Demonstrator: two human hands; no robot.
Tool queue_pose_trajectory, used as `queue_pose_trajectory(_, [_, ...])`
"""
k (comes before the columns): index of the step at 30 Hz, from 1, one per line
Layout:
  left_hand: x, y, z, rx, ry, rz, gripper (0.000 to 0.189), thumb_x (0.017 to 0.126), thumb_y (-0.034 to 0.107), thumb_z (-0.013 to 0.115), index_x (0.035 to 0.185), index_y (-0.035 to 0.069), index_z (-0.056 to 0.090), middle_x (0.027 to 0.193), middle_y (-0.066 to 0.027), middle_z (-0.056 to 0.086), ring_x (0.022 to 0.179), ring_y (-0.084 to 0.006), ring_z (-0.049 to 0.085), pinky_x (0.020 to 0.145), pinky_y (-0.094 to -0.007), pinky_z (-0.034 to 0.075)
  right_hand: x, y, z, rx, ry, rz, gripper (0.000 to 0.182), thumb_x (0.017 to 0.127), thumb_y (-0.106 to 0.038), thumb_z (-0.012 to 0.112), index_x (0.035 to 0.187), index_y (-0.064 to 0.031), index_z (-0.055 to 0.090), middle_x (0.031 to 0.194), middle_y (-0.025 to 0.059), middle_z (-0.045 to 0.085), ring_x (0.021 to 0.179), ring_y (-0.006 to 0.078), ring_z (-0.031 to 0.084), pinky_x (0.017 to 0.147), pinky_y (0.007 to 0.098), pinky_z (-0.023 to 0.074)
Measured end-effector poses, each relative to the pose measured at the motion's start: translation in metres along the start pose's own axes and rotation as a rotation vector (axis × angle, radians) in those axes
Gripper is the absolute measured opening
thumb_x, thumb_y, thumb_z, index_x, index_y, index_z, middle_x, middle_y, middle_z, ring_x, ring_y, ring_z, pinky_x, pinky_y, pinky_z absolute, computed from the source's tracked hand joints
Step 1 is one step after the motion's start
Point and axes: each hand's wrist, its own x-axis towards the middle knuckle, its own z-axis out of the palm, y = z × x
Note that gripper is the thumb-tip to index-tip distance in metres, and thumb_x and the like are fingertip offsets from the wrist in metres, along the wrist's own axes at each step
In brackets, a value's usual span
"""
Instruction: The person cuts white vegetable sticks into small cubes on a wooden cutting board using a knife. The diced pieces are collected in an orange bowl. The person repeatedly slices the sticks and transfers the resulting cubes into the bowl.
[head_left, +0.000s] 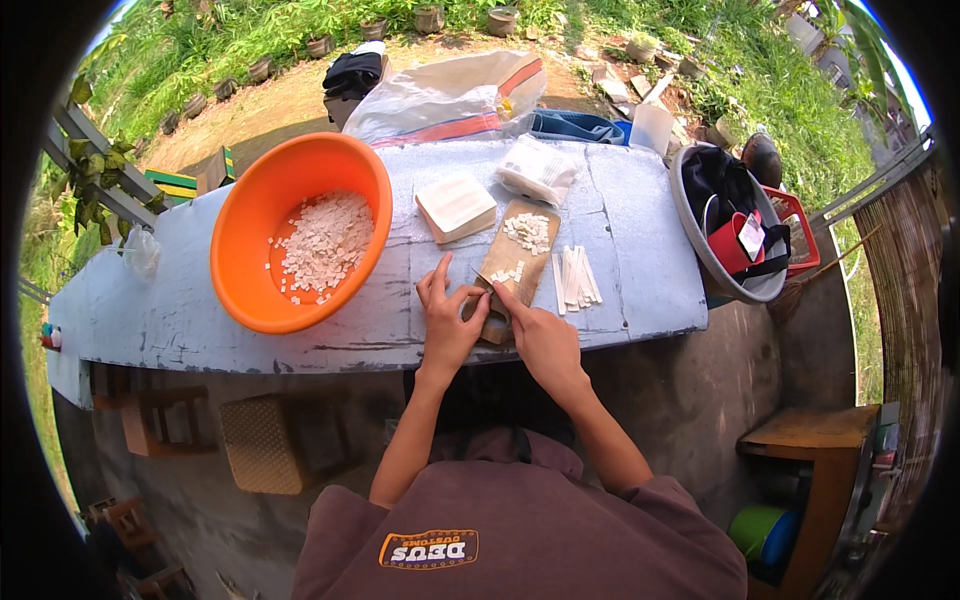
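Observation:
A wooden board (525, 262) lies at the near edge of the pale blue table (360, 345). My left hand (450, 307) is at its near left part, thumb and index finger pinching a small piece too covered to name. My right hand (544, 334) points its index finger at the same spot, close to the left fingertips. Small white square pieces (527, 232) are heaped on the board's far end, with several more (508, 272) just beyond my fingers. Thin white strips (576, 277) lie to the right of the board. Beyond my left hand sits a stack of pale sheets (456, 208).
An orange basin (234, 247) holding many small white squares stands on the left. A plastic-wrapped pack (536, 169) lies behind the board. At the right edge is a grey tub (690, 225) with a black bag and red container. A large plastic sack (442, 97) is beyond the table.

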Motion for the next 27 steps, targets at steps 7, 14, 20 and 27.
queue_pose_trajectory(7, [-0.001, 0.002, -0.004, -0.009, 0.009, -0.012, 0.016, 0.091, 0.011, 0.075, 0.107, 0.007, 0.076, 0.156, -0.0197, 0.048, 0.135, -0.0378, 0.041, 0.114, -0.0455, 0.039, 0.003, 0.003, -0.001, 0.153, 0.082, -0.005, 0.049, 0.103, -0.021, 0.060, 0.151, -0.0313, 0.056, 0.081, 0.0157, 0.067, 0.074, 0.0360, 0.070, 0.066, 0.0486, 0.0542])
queue_pose_trajectory(14, [0.003, -0.002, -0.007, -0.174, 0.109, -0.126, 0.025, 0.098, 0.008, 0.059, 0.121, 0.002, 0.068, 0.144, -0.0149, 0.060, 0.132, -0.0351, 0.048, 0.115, -0.0467, 0.038, -0.025, 0.008, -0.025, 0.226, 0.061, -0.032, 0.035, 0.104, -0.025, 0.065, 0.139, -0.0291, 0.070, 0.081, 0.0096, 0.064, 0.072, 0.0303, 0.066, 0.068, 0.0422, 0.0526])
queue_pose_trajectory(20, [0.003, -0.003, -0.008, -0.061, 0.044, -0.077, 0.027, 0.098, 0.007, 0.058, 0.124, 0.001, 0.066, 0.139, -0.0146, 0.063, 0.131, -0.0352, 0.050, 0.115, -0.0456, 0.039, -0.024, 0.019, -0.013, 0.137, 0.078, -0.078, 0.032, 0.101, -0.026, 0.067, 0.133, -0.0279, 0.073, 0.080, 0.0088, 0.062, 0.070, 0.0302, 0.066, 0.065, 0.0432, 0.0532])
queue_pose_trajectory(27, [0.006, 0.006, -0.009, -0.062, -0.056, -0.059, 0.031, 0.096, 0.008, 0.062, 0.125, 0.004, 0.066, 0.129, -0.0140, 0.068, 0.126, -0.0339, 0.055, 0.112, -0.0443, 0.042, 0.009, 0.038, -0.015, 0.077, 0.142, -0.056, 0.030, 0.100, -0.027, 0.068, 0.130, -0.0268, 0.075, 0.078, 0.0092, 0.061, 0.070, 0.0313, 0.067, 0.064, 0.0449, 0.0534])
